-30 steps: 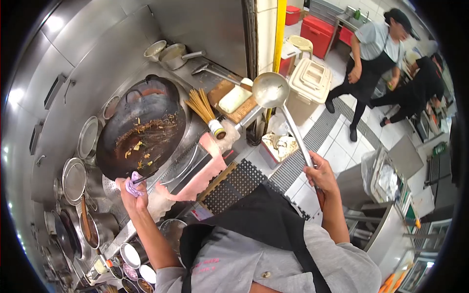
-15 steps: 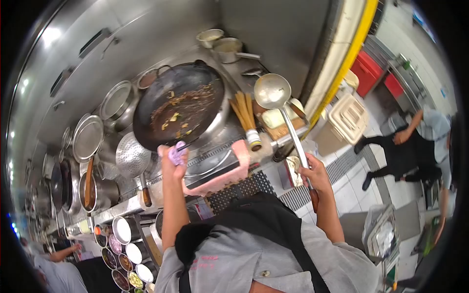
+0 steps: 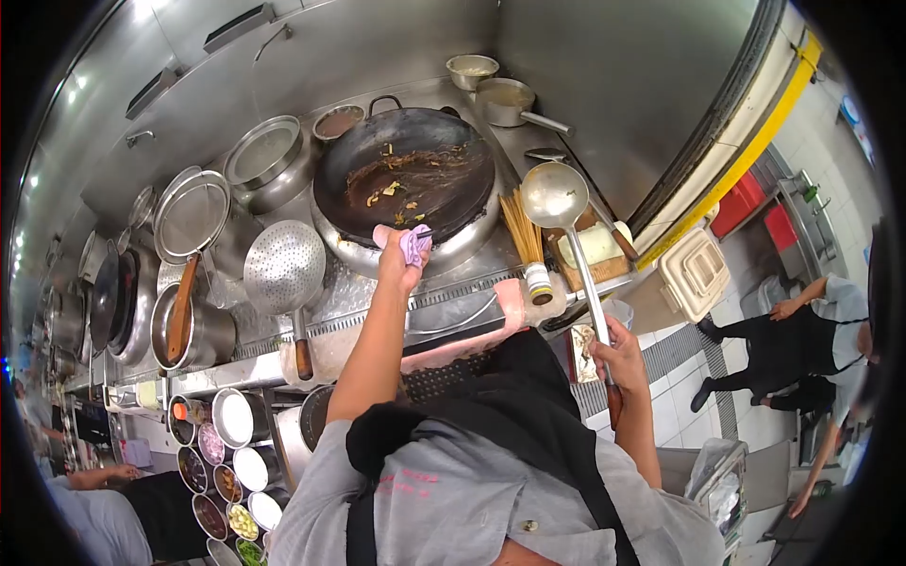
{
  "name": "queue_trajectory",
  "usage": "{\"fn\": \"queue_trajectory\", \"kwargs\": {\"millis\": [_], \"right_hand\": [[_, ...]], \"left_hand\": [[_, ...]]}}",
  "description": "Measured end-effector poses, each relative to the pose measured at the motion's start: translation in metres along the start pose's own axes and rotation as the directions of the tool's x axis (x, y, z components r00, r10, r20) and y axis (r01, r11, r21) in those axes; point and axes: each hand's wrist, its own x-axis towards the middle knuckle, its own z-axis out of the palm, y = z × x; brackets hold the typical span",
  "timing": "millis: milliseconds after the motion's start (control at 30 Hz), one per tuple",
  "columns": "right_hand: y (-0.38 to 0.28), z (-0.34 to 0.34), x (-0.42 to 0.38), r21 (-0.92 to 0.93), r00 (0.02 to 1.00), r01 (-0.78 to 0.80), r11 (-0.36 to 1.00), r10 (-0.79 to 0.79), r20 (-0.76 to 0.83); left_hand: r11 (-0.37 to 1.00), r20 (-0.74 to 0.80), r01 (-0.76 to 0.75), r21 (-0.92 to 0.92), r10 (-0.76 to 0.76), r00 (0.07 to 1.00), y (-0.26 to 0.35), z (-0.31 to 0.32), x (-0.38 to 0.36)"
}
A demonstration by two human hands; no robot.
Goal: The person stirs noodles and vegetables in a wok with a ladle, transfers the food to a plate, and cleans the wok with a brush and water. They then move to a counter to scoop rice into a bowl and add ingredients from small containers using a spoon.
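Note:
A dark wok (image 3: 411, 174) rests on the metal burner ring, with brown sauce residue and yellowish food scraps inside. My left hand (image 3: 401, 264) is closed on the wok's near handle through a folded purple cloth (image 3: 415, 245). The handle is mostly hidden by the cloth. In my right hand (image 3: 618, 354) is a large steel ladle (image 3: 555, 195), gripped around its long shaft above the wooden end. The ladle's bowl points away from me, over the counter to the right of the wok. Beside it lies a bamboo wok brush (image 3: 524, 226) with a wrapped handle.
A perforated skimmer (image 3: 284, 268), a wire strainer (image 3: 192, 219) and pots stand left of the wok. Several ingredient containers (image 3: 234, 417) sit lower left. A saucepan (image 3: 505, 102) is at the back. A cutting board (image 3: 595, 274) lies right. Co-workers (image 3: 802, 330) are at both sides.
The wok has gone from tilted toward me to sitting more level and farther away, with my left arm stretched out after it. My right hand keeps the ladle. The view has shifted.

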Motion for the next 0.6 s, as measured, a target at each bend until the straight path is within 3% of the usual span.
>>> {"fn": "queue_trajectory", "kwargs": {"millis": [233,333,467,533,600], "right_hand": [[-0.012,0.003,0.026,-0.043,0.999,0.012,0.999,-0.011,0.033],[-0.018,0.006,0.044,-0.036,0.996,0.013,0.999,-0.01,0.087],[-0.049,0.014,0.111,-0.119,0.978,0.07,0.99,-0.045,0.202],[-0.083,0.027,0.154,0.067,0.915,0.097,0.993,-0.116,0.387],[-0.125,0.063,0.153,0.445,0.884,-0.034,0.895,-0.181,0.431]], "left_hand": [[0.996,-0.055,0.081,0.034,-0.079,0.995,-0.004,-0.004,0.014],[0.999,-0.066,0.041,0.036,-0.038,0.997,0.0,-0.005,-0.016],[0.979,-0.027,-0.075,0.189,0.082,0.996,0.009,-0.03,-0.065],[0.98,-0.026,-0.16,0.117,0.164,0.986,0.018,-0.035,-0.094],[0.976,-0.026,-0.218,-0.021,0.218,0.976,0.028,-0.026,-0.137]]}}
